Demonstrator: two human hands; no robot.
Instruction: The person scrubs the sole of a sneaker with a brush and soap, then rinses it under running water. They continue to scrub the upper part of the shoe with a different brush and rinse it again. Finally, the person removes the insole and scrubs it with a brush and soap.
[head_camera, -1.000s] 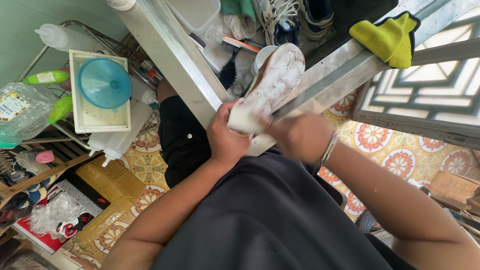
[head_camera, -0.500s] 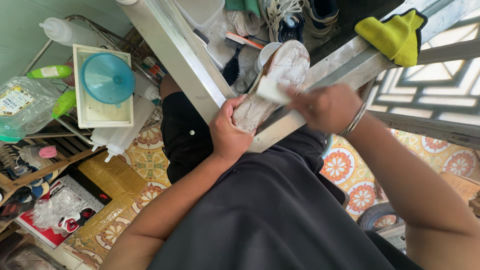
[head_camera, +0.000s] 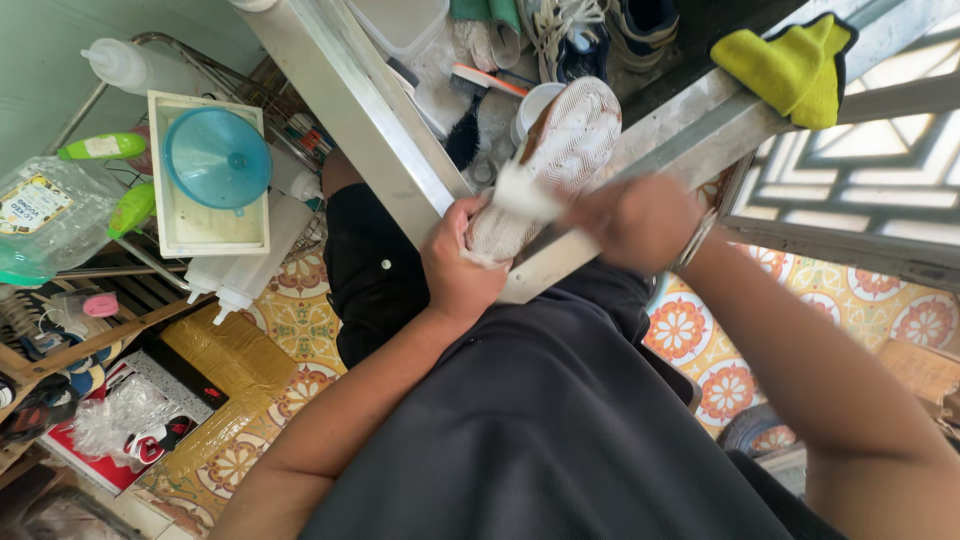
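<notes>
My left hand (head_camera: 459, 268) grips the heel end of a white shoe (head_camera: 572, 133), held sole-up over the edge of a metal table (head_camera: 352, 100). My right hand (head_camera: 640, 220) presses a small white pad (head_camera: 525, 194) against the middle of the patterned sole. A bracelet sits on my right wrist. My dark-clothed lap fills the lower part of the view.
A yellow cloth (head_camera: 795, 62) lies on the table's rail at right. A black brush (head_camera: 466, 137), a white cup (head_camera: 533, 103) and more shoes (head_camera: 600, 30) sit on the table. A blue funnel (head_camera: 217, 157) on a white tray, bottles and a wire rack stand left, above patterned floor tiles.
My right hand has slid with the white pad from the heel area up along the sole. The left hand keeps its hold on the heel.
</notes>
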